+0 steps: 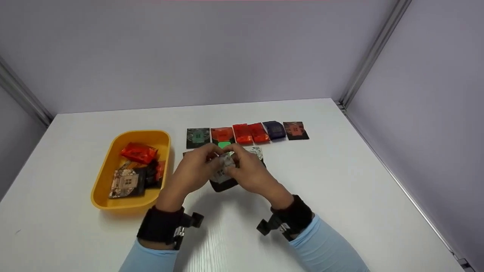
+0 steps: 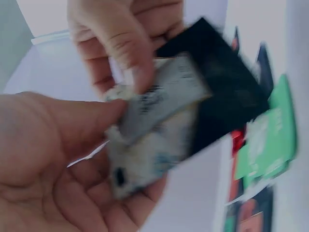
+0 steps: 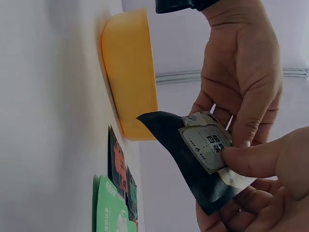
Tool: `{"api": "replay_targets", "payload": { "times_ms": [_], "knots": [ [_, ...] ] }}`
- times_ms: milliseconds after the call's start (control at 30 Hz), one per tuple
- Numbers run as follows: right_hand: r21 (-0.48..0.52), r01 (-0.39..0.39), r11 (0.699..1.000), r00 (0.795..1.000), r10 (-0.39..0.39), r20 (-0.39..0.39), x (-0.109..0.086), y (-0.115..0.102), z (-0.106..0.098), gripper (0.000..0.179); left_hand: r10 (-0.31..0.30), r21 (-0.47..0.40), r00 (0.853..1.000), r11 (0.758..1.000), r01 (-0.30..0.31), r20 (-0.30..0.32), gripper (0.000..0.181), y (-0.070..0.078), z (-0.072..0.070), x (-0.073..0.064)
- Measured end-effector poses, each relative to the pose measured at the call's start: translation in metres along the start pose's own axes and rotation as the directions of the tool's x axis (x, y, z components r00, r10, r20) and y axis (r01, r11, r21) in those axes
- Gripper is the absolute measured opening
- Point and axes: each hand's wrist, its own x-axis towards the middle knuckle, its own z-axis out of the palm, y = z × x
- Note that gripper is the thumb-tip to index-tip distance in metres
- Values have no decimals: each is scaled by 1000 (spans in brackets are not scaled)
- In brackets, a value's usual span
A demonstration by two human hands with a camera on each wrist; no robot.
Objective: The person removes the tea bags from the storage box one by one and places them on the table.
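From my remote place I see first the white surface (image 1: 359,189), which carries everything through the lower part of the head frame. On its left side stands the yellow tray (image 1: 102,177); its raised walls probably serve to hold loose packets together in one heap, as a red packet (image 1: 139,152) and a pale-label packet (image 1: 127,182) lie inside at different angles.

At the frame's centre the left hand (image 1: 195,172) and the right hand (image 1: 251,173) meet over one dark packet (image 1: 222,185), lifted off the surface. The fingers of both hands pinch it: thumbs side by side on its upper face, other fingers curled behind. I judge that this double pinch serves to steady a thin, flexible thing. The plain dark end is free and points to the bottom of the head frame.

Beyond the hands, upper middle, a row of packets (image 1: 259,133) lies flat, mostly face up, I suppose so that each front can be seen. A bright green packet (image 3: 111,208), lower left in the right wrist view, lies nearer than this row; the hands partly cover it in the head view.

Smallest is the printed label (image 3: 207,147) on the held packet, just beside the thumbs and mostly uncovered. Whether the packet is sealed, I cannot tell.
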Motion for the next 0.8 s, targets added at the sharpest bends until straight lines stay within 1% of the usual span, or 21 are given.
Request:
{"api": "replay_targets", "payload": {
  "times_ms": [33,67,133,200,267,333,400,433,467,533,567,633,667,700,767,800],
  "knots": [
    [16,2,1000,1000,-2,-21,1,1,-1,46,-33,-62,999,998,32,-8,26,-1,1,2],
    [38,9,999,999,-7,-47,1,1,-2,47,-67,-128,998,990,64,-18,34,-3,3,4],
    [90,18,996,994,-7,-113,2,3,-5,48,-121,-253,992,961,110,-28,48,-5,6,7],
    [148,34,988,983,-6,-185,4,4,-7,50,-161,-350,987,926,142,-27,61,-6,9,10],
    [188,50,981,970,-3,-243,5,6,-8,50,-185,-425,982,891,159,-22,68,-7,13,11],
    [211,63,975,960,-2,-279,6,9,-8,51,-197,-462,980,872,160,-33,72,-6,17,12],
    [209,66,976,959,-4,-284,7,11,-6,49,-197,-503,979,853,142,-57,73,-6,21,13],
    [203,65,977,961,-7,-275,7,12,-5,47,-196,-519,978,845,130,-74,73,-6,23,13],
    [189,63,980,965,-11,-264,7,13,-3,45,-194,-524,976,844,117,-95,73,-6,24,13],
    [168,56,984,971,-14,-241,8,15,0,38,-179,-503,975,860,90,-132,68,-6,27,13],
    [164,52,985,972,-13,-233,8,16,1,34,-170,-478,975,875,81,-146,62,-6,28,13],
    [172,54,984,972,-13,-235,9,18,3,28,-149,-395,974,916,70,-173,45,-7,30,12],
    [176,55,983,970,-11,-242,9,19,4,25,-140,-356,973,932,68,-182,36,-7,31,12],
    [189,56,980,969,-7,-248,10,20,4,23,-134,-326,973,943,68,-186,27,-7,32,12],
    [215,55,975,965,3,-261,11,22,3,22,-125,-294,975,954,66,-184,14,-6,33,12],
    [229,52,972,964,11,-266,12,24,2,22,-120,-289,977,955,65,-178,12,-6,33,12]
  ]
}}
